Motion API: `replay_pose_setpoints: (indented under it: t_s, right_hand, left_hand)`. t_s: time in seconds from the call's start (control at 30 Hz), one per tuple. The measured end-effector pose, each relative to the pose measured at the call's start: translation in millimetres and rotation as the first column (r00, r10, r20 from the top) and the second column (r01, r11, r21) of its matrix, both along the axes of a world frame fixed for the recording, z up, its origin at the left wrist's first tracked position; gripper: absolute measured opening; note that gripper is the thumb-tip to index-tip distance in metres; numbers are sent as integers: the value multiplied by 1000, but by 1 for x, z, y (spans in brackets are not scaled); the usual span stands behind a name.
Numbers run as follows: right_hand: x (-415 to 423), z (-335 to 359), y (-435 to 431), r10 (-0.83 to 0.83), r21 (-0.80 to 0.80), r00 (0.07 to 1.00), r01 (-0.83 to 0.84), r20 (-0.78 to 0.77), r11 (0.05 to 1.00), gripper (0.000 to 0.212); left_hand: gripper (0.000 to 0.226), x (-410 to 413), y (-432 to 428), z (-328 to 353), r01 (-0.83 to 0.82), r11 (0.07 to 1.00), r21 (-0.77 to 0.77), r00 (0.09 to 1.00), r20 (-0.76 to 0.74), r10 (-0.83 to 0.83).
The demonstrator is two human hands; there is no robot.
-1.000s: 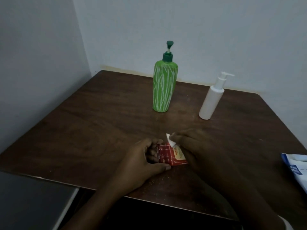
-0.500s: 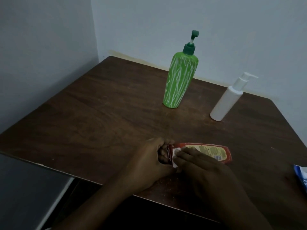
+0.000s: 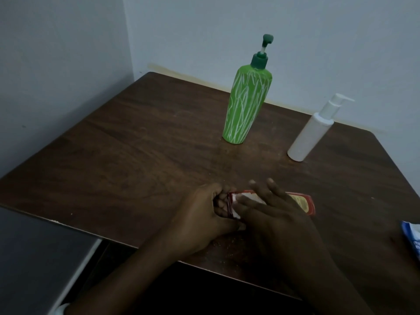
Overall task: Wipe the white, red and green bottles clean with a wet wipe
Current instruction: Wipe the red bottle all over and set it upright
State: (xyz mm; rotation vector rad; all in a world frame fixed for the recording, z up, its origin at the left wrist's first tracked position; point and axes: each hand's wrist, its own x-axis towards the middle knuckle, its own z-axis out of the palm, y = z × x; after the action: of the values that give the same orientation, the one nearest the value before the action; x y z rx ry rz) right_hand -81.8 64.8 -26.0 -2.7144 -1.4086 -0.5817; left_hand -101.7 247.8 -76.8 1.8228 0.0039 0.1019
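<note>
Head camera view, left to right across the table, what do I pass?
Green bottle → white bottle → blue packet at the right edge. The lying red bottle overlaps the green one's span, so skipped.

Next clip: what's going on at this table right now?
A person is wiping the red bottle, which lies on its side near the front of the table. The left hand grips one end of it, while the right hand presses a white wipe onto it with straight fingers. The green bottle and white bottle stand upright farther back, untouched. A blue-and-white pack lies at the right edge.
</note>
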Motion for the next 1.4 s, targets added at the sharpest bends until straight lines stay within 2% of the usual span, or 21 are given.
replay_pose_setpoints:
  t_s: [0.1,0.17,0.33,0.47,0.57,0.63,0.8,0.9,0.93,1.0,1.07,1.1,1.2,1.4]
  right_hand:
    - [13,1,11,-111,47,989,115,-95,992,49]
    - [10,-1,8,-108,65,986,117,-125,991,45]
    - [-10,-14,-6,-9,66,999,6,34,998,36]
    - [-4,-8,7,-185,67,982,188,-39,980,40]
    - [3,2,-1,-342,18,934,346,-101,938,39]
    - [7,9,-5,-386,6,913,390,-129,921,41]
    - [-3,3,4,-192,29,981,193,-37,981,38]
    - [7,8,-8,-350,39,936,352,-46,935,29]
    - [8,12,-7,-395,45,916,398,-69,916,33]
    - [2,9,0,-351,28,932,355,-85,935,40]
    - [-8,4,9,-260,17,963,262,-76,965,35]
    - [-7,4,9,-270,9,959,272,-91,962,35]
    - [6,9,-1,-393,23,882,412,-260,911,39]
    - [0,-3,15,-258,230,941,307,-218,924,30]
  left_hand:
    - [49,-3,-2,1,-10,1000,2,1000,5,10]
    - [52,-3,-2,1,-16,1000,-12,1000,3,16]
    - [48,-2,-1,0,-9,1000,-8,1000,15,9]
    - [50,-2,-1,0,-18,999,40,1000,15,17]
    - [56,-4,-4,4,-28,998,58,1000,-9,29]
    - [56,-4,-5,5,-28,997,65,1000,-8,28]
    - [53,-5,-3,5,-15,996,89,1000,19,13]
    - [55,-5,-4,7,-19,995,97,1000,18,18]
    - [55,-4,-4,7,-22,995,102,1000,18,20]
    - [54,-4,-4,7,-27,994,103,999,26,25]
    - [53,-5,-3,7,-25,995,92,999,35,22]
    - [53,-5,-3,8,-15,996,84,999,30,13]
    - [54,-5,-2,9,-10,997,72,1000,12,9]
    - [48,-7,-3,10,-17,999,29,1000,4,17]
